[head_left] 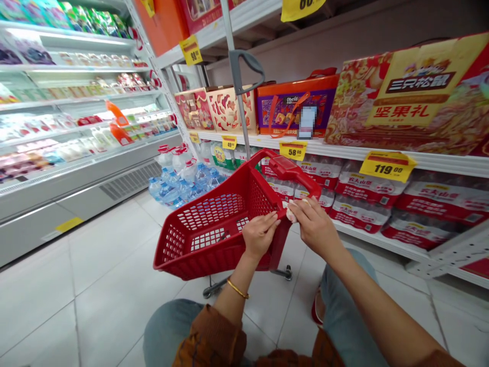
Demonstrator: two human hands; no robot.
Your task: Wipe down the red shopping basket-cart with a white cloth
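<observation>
A red plastic shopping basket [206,229] on wheels stands tilted on the tiled floor in front of me, empty inside. My left hand [260,234] grips its near rim, fingers curled over the edge. My right hand [311,221] is closed on a small white cloth or wipe [291,210], pressed against the rim just below the red handle [290,171]. A grey pull handle on a pole [244,71] rises behind the basket. I am crouched, with my knees in jeans at the bottom.
Shelves on the right hold gift boxes [408,97] with yellow price tags [386,165], and packs of bottled water [362,196] below. Loose water bottles [179,186] sit on the floor ahead. A refrigerated display case [69,127] lines the left side.
</observation>
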